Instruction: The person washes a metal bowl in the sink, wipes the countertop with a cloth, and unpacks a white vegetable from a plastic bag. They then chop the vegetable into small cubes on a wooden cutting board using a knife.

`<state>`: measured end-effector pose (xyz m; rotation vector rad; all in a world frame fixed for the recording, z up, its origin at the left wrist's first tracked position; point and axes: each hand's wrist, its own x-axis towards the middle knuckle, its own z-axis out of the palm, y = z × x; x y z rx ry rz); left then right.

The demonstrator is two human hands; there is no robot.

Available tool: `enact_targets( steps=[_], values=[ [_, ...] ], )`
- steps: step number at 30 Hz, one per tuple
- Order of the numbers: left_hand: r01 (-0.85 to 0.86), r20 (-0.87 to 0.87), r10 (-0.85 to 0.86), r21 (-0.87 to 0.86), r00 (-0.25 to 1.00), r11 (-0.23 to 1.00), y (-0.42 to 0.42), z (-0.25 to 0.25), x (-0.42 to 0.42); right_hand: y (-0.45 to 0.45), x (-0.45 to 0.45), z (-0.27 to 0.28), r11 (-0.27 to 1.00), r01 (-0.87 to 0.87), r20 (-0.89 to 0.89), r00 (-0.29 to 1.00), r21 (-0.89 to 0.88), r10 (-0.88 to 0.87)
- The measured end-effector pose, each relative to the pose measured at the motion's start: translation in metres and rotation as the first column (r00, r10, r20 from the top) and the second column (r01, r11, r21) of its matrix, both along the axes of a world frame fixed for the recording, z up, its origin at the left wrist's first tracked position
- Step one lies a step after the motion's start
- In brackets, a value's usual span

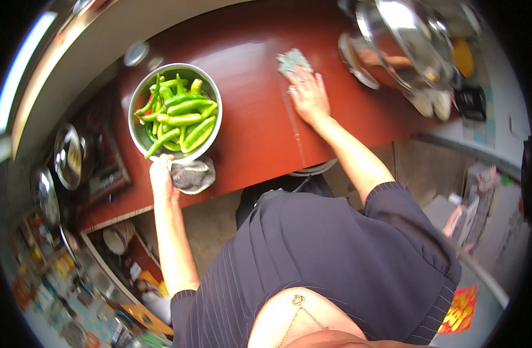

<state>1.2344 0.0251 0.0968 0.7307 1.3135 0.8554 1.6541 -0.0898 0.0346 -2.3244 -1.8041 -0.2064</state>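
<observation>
A round metal bowl (219, 102) full of green chili peppers (183, 113), with a bit of red among them, is at the left part of the reddish-brown wooden table (248, 126). My left hand (162, 172) grips its near rim. Just right of that hand is a dark grey cloth (193, 175); whether my fingers touch it is unclear. Farther right, my right hand (310, 95) lies flat over a crumpled pale grey-green cloth (294, 61), pressing it to the tabletop. Part of this cloth is hidden under the palm. A thin pale seam runs down the table beside it.
A large shiny metal vessel (405, 39) stands at the far right, beside a white-rimmed dish (357, 65). A clear glass (136, 54) is behind the bowl. Metal lidded pans (68, 156) and a ladle-like utensil (46, 195) are at the left. Below, an open drawer (126, 256) holds assorted items.
</observation>
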Motion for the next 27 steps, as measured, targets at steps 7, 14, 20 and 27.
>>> enact_targets(
  steps=[7,14,20,27],
  values=[
    [0.278,0.161,-0.275,0.0,0.948,0.96,0.06,-0.039,-0.007,-0.296,-0.004,-0.01,0.681,0.68,-0.119,0.726,0.271,-0.678],
    [0.275,0.227,-0.249,-0.087,0.942,0.958,0.048,-0.06,-0.001,-0.292,-0.031,0.001,0.757,0.595,-0.277,0.801,0.269,-0.531],
    [0.27,-0.288,-0.202,0.222,0.936,0.937,-0.052,-0.041,0.026,-0.253,-0.009,0.04,0.933,0.292,-0.38,0.904,0.21,-0.197],
    [0.62,-0.861,-0.113,0.259,0.495,0.74,-0.118,-0.061,0.061,-0.288,0.167,0.064,0.642,0.655,-0.231,0.749,0.399,-0.621]
  ],
)
